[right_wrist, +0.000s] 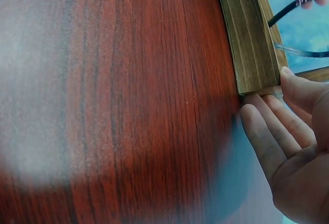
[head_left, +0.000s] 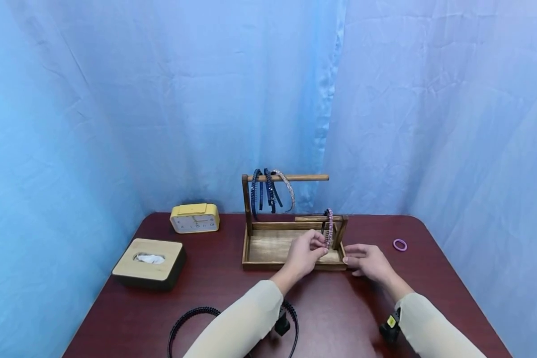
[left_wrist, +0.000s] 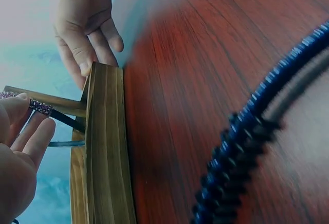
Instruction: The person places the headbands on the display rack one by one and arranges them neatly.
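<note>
In the head view, a wooden headband stand point(head_left: 273, 267) with a tray base and two bars stands at the table's back. My left hand point(head_left: 302, 256) pinches a pink sparkly headband point(head_left: 330, 219) that hangs over the lower bar point(head_left: 311, 219). Its dark ends reach down into the tray in the left wrist view. My right hand point(right_wrist: 303, 147) touches the right end of the tray, thumb at the corner and fingers fairly straight. Two dark blue headbands point(head_left: 255, 191) and a pale glittery headband point(head_left: 290, 189) hang on the upper bar point(head_left: 311, 177).
A black headband point(head_left: 179, 323) lies near the front, partly behind my left sleeve. To the left are a tissue box point(head_left: 136, 253) and a yellow clock point(head_left: 197, 209). A purple ring point(head_left: 400, 245) lies at right. Blue curtains point(head_left: 183, 99) hang behind the table.
</note>
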Demonstrator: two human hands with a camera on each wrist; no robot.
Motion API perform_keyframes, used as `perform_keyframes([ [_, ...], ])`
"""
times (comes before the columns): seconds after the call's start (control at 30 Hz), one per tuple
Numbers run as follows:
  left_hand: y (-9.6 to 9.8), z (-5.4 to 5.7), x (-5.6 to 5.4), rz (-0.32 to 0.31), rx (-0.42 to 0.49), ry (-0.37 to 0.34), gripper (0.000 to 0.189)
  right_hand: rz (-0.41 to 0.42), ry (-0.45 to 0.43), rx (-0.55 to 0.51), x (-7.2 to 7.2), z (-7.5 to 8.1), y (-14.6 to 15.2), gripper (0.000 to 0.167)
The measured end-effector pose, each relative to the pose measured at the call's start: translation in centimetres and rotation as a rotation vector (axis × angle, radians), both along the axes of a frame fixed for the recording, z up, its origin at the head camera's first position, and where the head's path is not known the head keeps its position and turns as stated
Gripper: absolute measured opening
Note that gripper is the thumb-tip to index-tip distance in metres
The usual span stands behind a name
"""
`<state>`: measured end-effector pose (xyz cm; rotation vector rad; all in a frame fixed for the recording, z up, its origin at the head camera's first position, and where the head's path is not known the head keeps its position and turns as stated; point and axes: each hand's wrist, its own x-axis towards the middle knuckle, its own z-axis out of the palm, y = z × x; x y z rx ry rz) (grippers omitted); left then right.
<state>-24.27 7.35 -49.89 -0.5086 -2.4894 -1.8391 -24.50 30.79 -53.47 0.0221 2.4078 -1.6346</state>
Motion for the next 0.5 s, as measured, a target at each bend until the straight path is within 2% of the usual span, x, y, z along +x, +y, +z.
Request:
perform_keyframes([
  [0.23, 2.1, -0.2, -0.7, -0.005, 0.066, -0.081, 0.017, 0.017, 0.017, -0.004, -0.3, -0.1, 0.3, 0.046],
  [0.5, 3.4, -0.9, -0.6, 0.01, 0.109, -0.108, 0.018, 0.016, -0.001, -0.024, -0.3, -0.4, 0.2, 0.047],
])
